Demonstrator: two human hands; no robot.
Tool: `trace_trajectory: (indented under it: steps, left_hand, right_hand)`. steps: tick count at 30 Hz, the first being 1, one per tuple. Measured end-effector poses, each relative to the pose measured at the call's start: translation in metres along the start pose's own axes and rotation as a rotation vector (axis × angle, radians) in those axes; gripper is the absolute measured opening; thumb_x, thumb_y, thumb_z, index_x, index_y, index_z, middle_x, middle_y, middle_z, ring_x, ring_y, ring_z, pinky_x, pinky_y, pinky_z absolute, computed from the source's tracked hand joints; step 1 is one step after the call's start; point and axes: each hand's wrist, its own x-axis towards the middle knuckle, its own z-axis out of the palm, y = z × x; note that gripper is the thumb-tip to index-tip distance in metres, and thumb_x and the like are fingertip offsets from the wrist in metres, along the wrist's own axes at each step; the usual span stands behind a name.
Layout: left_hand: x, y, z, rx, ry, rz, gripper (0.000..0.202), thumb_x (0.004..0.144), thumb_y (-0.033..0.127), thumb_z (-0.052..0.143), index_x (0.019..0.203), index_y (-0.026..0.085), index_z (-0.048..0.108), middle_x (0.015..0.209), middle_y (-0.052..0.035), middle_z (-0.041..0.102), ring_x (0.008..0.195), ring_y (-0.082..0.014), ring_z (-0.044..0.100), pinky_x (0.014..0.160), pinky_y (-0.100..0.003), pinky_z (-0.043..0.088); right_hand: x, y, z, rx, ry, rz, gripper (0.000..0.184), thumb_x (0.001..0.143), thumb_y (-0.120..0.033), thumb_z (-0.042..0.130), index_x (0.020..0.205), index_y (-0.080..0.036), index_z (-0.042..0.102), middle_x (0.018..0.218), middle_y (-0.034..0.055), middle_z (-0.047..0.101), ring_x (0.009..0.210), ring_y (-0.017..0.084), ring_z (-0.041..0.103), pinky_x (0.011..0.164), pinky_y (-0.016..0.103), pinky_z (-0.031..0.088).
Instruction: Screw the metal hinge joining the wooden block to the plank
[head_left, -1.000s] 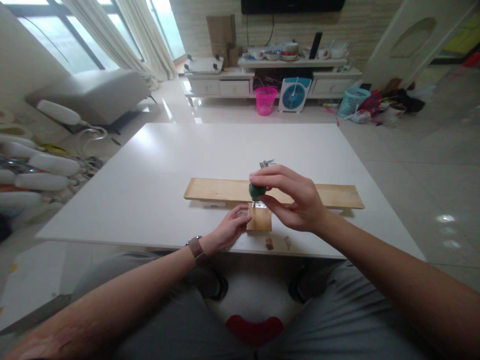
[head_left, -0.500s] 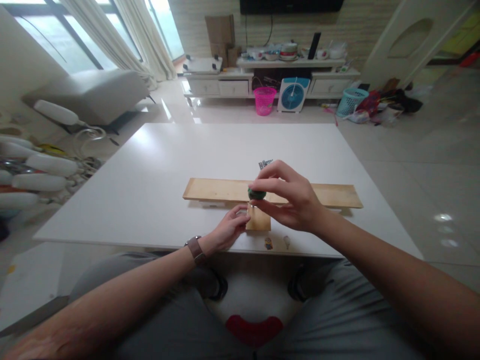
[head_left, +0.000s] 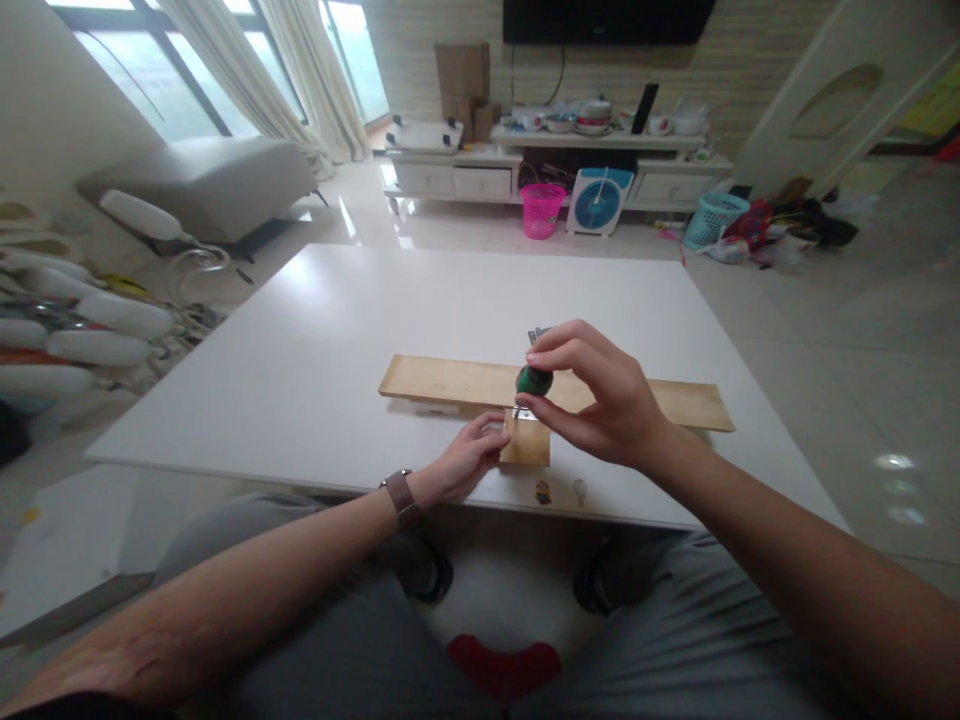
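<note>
My right hand [head_left: 600, 400] is closed around the green handle of a small screwdriver [head_left: 533, 380], held upright with its tip down on a metal hinge [head_left: 523, 413]. The hinge joins a long wooden board [head_left: 450, 379] to a small wooden block [head_left: 526, 444] in front of it. My left hand [head_left: 469, 462] has its fingers pinched against the left edge of the small block. A little pile of screws [head_left: 537, 333] lies just behind the board.
The white table [head_left: 337, 330] carries two tiny objects [head_left: 559, 491] near its front edge. Beyond it stand a grey sofa [head_left: 195, 190], a TV cabinet [head_left: 555, 165], a pink basket [head_left: 543, 209], a blue fan [head_left: 598, 200] and a teal basket [head_left: 712, 218].
My right fingers have shifted round the green handle, as in turning it. The view has moved slightly; the board, block and my left hand stay where they were.
</note>
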Motion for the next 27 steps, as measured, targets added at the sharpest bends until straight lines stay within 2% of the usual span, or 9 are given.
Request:
trace_trajectory:
  steps: [3,8,11,13,18,20,24,27]
  left_hand:
    - [-0.001,0.001,0.002,0.01,0.006,0.003,0.047,0.074,0.035,0.093,0.109,0.02,0.065,0.09,-0.003,0.073,0.083,-0.0171,0.067,0.075,-0.028,0.049]
    - [-0.002,0.002,0.004,-0.002,0.001,0.013,0.046,0.074,0.037,0.093,0.107,0.02,0.066,0.097,-0.004,0.073,0.089,-0.0186,0.069,0.079,-0.029,0.051]
    - [-0.002,0.003,0.005,-0.009,-0.002,0.01,0.046,0.074,0.036,0.093,0.107,0.021,0.066,0.1,-0.0041,0.073,0.092,-0.0189,0.069,0.083,-0.03,0.051]
    - [-0.002,0.004,0.005,-0.006,-0.002,0.008,0.046,0.074,0.036,0.093,0.107,0.021,0.066,0.1,-0.0043,0.073,0.093,-0.0191,0.069,0.083,-0.03,0.051]
    - [-0.003,0.005,0.004,0.005,0.019,-0.011,0.048,0.072,0.036,0.094,0.109,0.021,0.066,0.1,-0.0039,0.073,0.089,-0.0182,0.069,0.08,-0.029,0.051]
    - [-0.003,0.005,0.004,0.002,0.02,-0.011,0.048,0.072,0.036,0.094,0.108,0.021,0.066,0.101,-0.0043,0.073,0.091,-0.0183,0.069,0.081,-0.029,0.051]
    - [-0.002,0.005,0.005,0.0,0.008,0.012,0.045,0.073,0.036,0.094,0.106,0.02,0.068,0.101,-0.0049,0.073,0.094,-0.0194,0.069,0.083,-0.03,0.052]
    - [-0.002,0.004,0.005,-0.009,0.009,0.016,0.045,0.073,0.035,0.094,0.107,0.021,0.068,0.102,-0.0051,0.073,0.094,-0.0195,0.069,0.085,-0.031,0.053]
  right_hand:
    - [-0.002,0.002,0.002,-0.009,0.008,0.002,0.024,0.095,-0.013,0.069,0.115,-0.023,0.063,0.111,0.0087,0.072,0.102,0.02,0.072,0.085,0.034,0.063]
    - [-0.011,0.003,0.0,-0.033,0.065,-0.031,0.028,0.09,-0.015,0.079,0.115,-0.022,0.068,0.107,0.0086,0.074,0.092,0.018,0.073,0.077,0.03,0.064]
    - [-0.013,0.002,-0.004,0.001,0.014,-0.022,0.037,0.091,-0.008,0.071,0.126,-0.019,0.067,0.122,0.0139,0.074,0.111,0.023,0.075,0.092,0.036,0.065]
    - [-0.013,0.002,-0.006,0.01,-0.016,-0.012,0.042,0.092,-0.005,0.066,0.131,-0.02,0.066,0.126,0.0136,0.074,0.115,0.023,0.074,0.096,0.037,0.065]
    - [-0.011,0.004,-0.006,-0.077,0.069,-0.026,0.035,0.086,-0.014,0.082,0.118,-0.023,0.071,0.1,0.0059,0.073,0.087,0.018,0.072,0.073,0.03,0.064]
    - [-0.011,0.003,-0.006,-0.073,0.071,-0.021,0.036,0.087,-0.015,0.081,0.121,-0.022,0.071,0.104,0.0074,0.073,0.092,0.019,0.073,0.076,0.032,0.065]
    - [-0.011,0.0,-0.006,0.003,-0.02,-0.022,0.048,0.093,-0.005,0.066,0.139,-0.021,0.064,0.127,0.0132,0.074,0.116,0.022,0.074,0.096,0.037,0.065]
    - [-0.011,0.0,-0.005,-0.019,0.002,-0.022,0.044,0.092,-0.006,0.072,0.133,-0.022,0.068,0.117,0.0103,0.074,0.103,0.02,0.074,0.085,0.034,0.066]
